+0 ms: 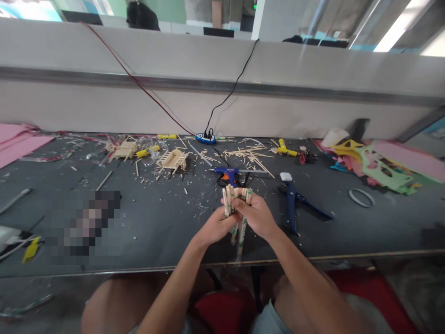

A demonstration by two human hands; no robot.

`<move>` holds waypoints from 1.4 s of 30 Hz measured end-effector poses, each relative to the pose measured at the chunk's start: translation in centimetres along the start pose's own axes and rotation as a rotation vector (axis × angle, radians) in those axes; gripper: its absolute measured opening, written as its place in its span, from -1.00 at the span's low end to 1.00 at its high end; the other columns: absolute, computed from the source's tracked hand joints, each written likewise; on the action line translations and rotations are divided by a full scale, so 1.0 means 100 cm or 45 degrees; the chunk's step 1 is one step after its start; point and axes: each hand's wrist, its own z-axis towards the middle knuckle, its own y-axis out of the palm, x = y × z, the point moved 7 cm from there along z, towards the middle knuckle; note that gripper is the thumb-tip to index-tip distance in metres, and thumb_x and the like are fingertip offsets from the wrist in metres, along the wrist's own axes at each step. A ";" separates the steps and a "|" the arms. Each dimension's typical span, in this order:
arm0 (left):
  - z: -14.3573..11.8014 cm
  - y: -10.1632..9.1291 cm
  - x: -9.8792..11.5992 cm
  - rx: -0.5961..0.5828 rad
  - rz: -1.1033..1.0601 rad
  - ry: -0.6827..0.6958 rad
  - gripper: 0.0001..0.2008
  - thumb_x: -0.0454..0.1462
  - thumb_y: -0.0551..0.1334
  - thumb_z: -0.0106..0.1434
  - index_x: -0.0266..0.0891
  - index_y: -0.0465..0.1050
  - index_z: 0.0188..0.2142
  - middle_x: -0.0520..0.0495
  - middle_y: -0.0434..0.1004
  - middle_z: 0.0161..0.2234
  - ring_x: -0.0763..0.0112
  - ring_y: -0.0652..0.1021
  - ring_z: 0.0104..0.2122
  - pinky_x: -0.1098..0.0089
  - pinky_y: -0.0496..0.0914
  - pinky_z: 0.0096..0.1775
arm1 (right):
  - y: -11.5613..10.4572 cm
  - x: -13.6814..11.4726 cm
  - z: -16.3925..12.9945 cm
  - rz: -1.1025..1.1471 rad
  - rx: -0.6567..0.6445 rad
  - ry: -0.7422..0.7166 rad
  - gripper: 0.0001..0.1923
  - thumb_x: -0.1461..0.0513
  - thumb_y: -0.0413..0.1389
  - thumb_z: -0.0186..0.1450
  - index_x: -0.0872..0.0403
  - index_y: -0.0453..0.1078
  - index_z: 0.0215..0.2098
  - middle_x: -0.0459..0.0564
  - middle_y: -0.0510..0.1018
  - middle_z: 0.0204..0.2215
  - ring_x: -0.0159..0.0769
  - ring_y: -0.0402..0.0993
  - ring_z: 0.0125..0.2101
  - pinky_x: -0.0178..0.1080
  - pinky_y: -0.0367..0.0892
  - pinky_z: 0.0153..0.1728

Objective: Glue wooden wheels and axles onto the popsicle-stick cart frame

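Observation:
A bundle of disposable chopsticks (242, 234) in clear, green-printed sleeves is held upright near the table's front edge. My left hand (216, 227) is closed around the bundle's left side. On the other side my right hand (257, 213) grips it too, with its thumb across the front. Bare wooden tips stick up above my fingers, and the sleeves hang below. Just behind the bundle lies a blue hot glue gun (229, 174) with an orange trigger. To the right of my hands is a dark blue cutter-like tool (291, 204) with two spread handles.
Two small stick-built models (174, 160) stand at the back left. Cut sticks (248, 155) lie scattered behind the glue gun. A blue power strip (206, 138) sits against the partition. Coloured sheets (382, 162) are at the right, a tape ring (361, 197) before them. A blurred object (92, 222) lies left.

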 end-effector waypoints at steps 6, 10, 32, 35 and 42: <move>0.005 -0.021 0.022 0.078 0.023 0.126 -0.71 -0.15 0.07 0.23 -0.31 0.44 -0.43 -0.09 0.46 -0.42 0.35 0.44 -0.37 0.37 0.35 -0.27 | -0.024 -0.020 0.006 0.093 0.185 -0.158 -0.68 0.02 0.01 0.24 -0.01 0.38 -0.14 -0.02 0.55 -0.31 -0.26 0.47 -0.31 -0.16 0.38 -0.29; 0.007 -0.031 0.018 0.198 0.101 0.127 -0.73 -0.14 0.10 0.22 -0.29 0.45 -0.33 -0.10 0.50 -0.35 0.34 0.46 -0.33 0.37 0.34 -0.24 | -0.047 -0.024 0.009 0.235 0.366 -0.201 -0.71 0.01 0.00 0.25 -0.04 0.34 -0.16 -0.10 0.49 -0.44 -0.39 0.40 -0.52 -0.35 0.29 -0.61; 0.009 0.004 -0.010 -0.324 -0.046 0.056 -0.67 -0.14 0.06 0.24 -0.34 0.47 -0.36 -0.13 0.50 -0.30 0.34 0.46 -0.29 0.36 0.35 -0.20 | -0.007 0.006 0.008 -0.166 -0.127 0.240 -0.67 0.08 0.24 0.05 0.03 0.47 -0.23 -0.11 0.45 -0.53 -0.47 0.23 -0.67 -0.37 0.19 -0.66; 0.008 0.006 -0.012 -0.325 -0.044 0.027 -0.66 -0.12 0.07 0.24 -0.35 0.46 -0.40 -0.11 0.48 -0.36 0.37 0.45 -0.33 0.37 0.35 -0.23 | -0.009 0.008 0.006 -0.156 -0.123 0.247 -0.67 0.06 0.22 0.06 0.05 0.47 -0.25 -0.11 0.44 -0.56 -0.44 0.25 -0.68 -0.35 0.20 -0.69; 0.009 -0.002 -0.009 -0.259 0.035 0.066 -0.75 -0.20 0.09 0.23 -0.33 0.43 -0.42 -0.07 0.47 -0.40 0.42 0.44 -0.38 0.42 0.34 -0.28 | -0.008 0.000 0.005 -0.079 -0.144 0.189 -0.69 0.08 0.25 0.03 0.06 0.49 -0.28 -0.11 0.43 -0.55 -0.41 0.29 -0.60 -0.32 0.27 -0.57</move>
